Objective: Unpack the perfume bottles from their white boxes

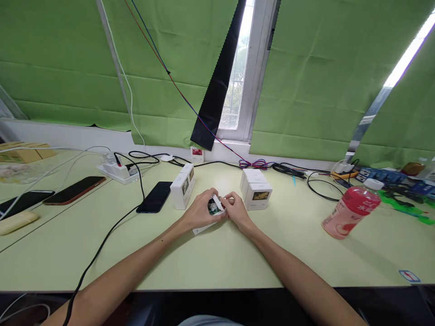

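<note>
Left hand (200, 210): yours is curled around the small white box (204, 229), thumb low and fingers over the top, gripping it.
Right hand (238, 212): you have its fingers bent and the fingertips touching the near right edge of that box; whether they pinch the cardboard, you cannot tell from here.
White box: it sits between your two hands, just above or on the pale green table (210, 269), tilted, with much of it hidden by your fingers.
Box look: its visible side is plain white with small dark marks; a white flap (218, 202) stands out by your fingertips, and beside it shows a patch of green and white, either a print or something inside.
Boxes on your left: a group of white boxes (182, 188) with small pictures on the side, near your left hand.
Boxes on your right: a row of white boxes (256, 190), the front one bearing a yellow picture.
Phone: a dark one (154, 198) lies flat beyond your left forearm.
Bottle: pink, white-capped (351, 210), well apart on your right.
</note>
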`<action>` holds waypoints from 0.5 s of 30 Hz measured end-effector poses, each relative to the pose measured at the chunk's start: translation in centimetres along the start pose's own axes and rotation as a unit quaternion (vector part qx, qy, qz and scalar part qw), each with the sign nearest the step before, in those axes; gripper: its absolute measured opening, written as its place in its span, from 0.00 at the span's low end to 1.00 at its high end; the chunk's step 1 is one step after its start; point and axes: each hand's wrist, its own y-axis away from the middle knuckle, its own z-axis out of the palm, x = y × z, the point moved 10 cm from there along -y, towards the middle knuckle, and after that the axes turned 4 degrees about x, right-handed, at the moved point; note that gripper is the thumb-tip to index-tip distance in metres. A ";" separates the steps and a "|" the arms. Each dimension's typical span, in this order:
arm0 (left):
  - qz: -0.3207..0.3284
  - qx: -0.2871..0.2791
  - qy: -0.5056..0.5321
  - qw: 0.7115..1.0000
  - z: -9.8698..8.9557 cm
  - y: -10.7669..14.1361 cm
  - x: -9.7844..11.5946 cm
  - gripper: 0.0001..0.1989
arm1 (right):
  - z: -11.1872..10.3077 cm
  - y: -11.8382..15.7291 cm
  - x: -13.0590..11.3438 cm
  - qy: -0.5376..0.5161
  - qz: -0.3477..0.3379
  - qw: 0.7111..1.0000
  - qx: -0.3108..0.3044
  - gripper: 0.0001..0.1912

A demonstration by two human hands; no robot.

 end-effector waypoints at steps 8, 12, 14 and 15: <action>0.005 0.000 0.005 1.000 0.0 0.1 0.2 0.21 | 0.0 -0.1 0.4 0.008 0.005 1.000 0.000 0.13; 0.001 0.003 0.006 1.000 0.0 0.0 0.1 0.21 | 0.0 -0.2 0.4 0.007 0.004 1.000 -0.002 0.14; 0.001 0.006 0.007 1.000 0.0 0.0 0.1 0.21 | 0.0 -0.2 0.4 0.009 0.003 1.000 -0.002 0.14; 0.002 0.008 0.007 1.000 -0.1 0.0 0.1 0.21 | 0.0 -0.1 0.3 0.010 0.004 1.000 -0.001 0.13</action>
